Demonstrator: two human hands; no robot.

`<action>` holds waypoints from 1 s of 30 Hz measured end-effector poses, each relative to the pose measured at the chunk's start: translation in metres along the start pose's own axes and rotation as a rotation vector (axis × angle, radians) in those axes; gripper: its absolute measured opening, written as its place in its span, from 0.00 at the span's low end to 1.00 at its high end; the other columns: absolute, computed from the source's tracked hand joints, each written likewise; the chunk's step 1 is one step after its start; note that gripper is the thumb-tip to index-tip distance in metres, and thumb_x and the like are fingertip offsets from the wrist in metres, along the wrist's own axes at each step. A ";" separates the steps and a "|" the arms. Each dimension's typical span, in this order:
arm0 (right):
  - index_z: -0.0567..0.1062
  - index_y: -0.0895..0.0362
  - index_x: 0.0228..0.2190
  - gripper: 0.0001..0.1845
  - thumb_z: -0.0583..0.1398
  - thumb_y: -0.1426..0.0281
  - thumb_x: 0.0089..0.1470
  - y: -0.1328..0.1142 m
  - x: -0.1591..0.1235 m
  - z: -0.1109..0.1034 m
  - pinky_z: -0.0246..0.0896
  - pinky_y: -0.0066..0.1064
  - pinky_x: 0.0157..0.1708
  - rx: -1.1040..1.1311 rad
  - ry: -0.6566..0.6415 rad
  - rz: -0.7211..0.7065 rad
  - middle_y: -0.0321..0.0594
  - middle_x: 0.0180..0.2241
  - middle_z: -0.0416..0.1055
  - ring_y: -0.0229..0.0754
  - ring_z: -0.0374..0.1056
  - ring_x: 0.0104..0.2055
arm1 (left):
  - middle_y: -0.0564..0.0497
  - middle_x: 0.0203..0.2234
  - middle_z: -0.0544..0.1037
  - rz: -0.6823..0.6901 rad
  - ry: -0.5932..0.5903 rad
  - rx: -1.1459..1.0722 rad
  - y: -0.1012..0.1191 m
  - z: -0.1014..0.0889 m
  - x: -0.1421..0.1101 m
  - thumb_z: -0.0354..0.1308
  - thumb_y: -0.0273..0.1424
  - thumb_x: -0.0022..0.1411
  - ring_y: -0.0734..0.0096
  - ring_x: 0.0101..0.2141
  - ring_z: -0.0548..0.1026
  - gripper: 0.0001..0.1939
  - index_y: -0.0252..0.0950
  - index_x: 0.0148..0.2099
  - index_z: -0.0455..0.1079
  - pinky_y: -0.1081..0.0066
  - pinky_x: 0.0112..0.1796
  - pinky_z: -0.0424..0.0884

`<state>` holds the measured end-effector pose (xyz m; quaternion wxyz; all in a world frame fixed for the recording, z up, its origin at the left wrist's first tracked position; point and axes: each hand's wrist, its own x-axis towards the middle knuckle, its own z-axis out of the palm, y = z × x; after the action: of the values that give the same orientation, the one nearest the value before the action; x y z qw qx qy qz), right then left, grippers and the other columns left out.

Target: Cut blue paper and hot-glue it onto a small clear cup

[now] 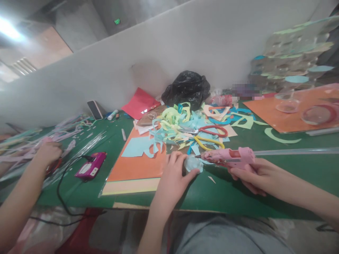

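My right hand (pixel 251 174) grips a pink hot glue gun (pixel 229 157) with a clear glue stick (pixel 293 151) trailing out to the right. Its nozzle points left at a small pale blue round piece (pixel 192 163) on the green table (pixel 227 194). My left hand (pixel 174 173) rests on the table and pinches that piece with thumb and fingers. Just behind lie red-handled scissors (pixel 212 130) and yellow-handled scissors (pixel 209 141) among a heap of coloured paper scraps (pixel 174 123).
Orange card sheets (pixel 137 165) lie left of my hands. A magenta device (pixel 91 166) with a black cable sits further left, near another person's hand (pixel 47 153). A black bag (pixel 186 88), a phone (pixel 94 109) and an orange board (pixel 286 113) stand behind.
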<state>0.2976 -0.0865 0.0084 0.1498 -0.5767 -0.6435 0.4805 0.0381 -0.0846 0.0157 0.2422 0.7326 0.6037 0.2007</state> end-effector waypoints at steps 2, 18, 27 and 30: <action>0.68 0.55 0.23 0.38 0.51 0.31 0.48 -0.001 0.000 0.000 0.56 0.32 0.27 0.004 0.001 -0.005 0.31 0.16 0.60 0.36 0.55 0.20 | 0.49 0.49 0.68 0.003 0.002 -0.003 0.000 0.000 0.000 0.60 0.39 0.67 0.60 0.53 0.65 0.13 0.41 0.50 0.68 0.60 0.54 0.65; 0.63 0.53 0.18 0.38 0.51 0.31 0.47 0.000 0.000 0.001 0.57 0.32 0.27 0.007 0.003 -0.001 0.33 0.16 0.61 0.37 0.57 0.20 | 0.50 0.49 0.69 0.018 0.023 -0.011 -0.004 0.002 0.000 0.62 0.39 0.66 0.60 0.53 0.66 0.13 0.42 0.50 0.69 0.60 0.54 0.66; 0.63 0.53 0.17 0.39 0.50 0.30 0.46 -0.002 0.002 0.000 0.58 0.33 0.28 -0.022 0.010 0.014 0.33 0.15 0.60 0.37 0.57 0.20 | 0.49 0.50 0.69 0.017 0.032 -0.004 -0.004 0.002 0.000 0.62 0.38 0.66 0.60 0.54 0.66 0.13 0.42 0.50 0.69 0.60 0.54 0.66; 0.64 0.53 0.18 0.38 0.50 0.30 0.47 0.001 0.001 0.001 0.58 0.32 0.27 -0.014 0.019 0.013 0.33 0.16 0.62 0.37 0.57 0.20 | 0.49 0.50 0.70 0.019 0.034 -0.005 -0.003 0.002 0.000 0.62 0.39 0.66 0.59 0.54 0.66 0.13 0.42 0.50 0.69 0.60 0.55 0.66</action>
<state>0.2971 -0.0857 0.0069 0.1488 -0.5864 -0.6416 0.4715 0.0365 -0.0848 0.0123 0.2317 0.7342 0.6001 0.2171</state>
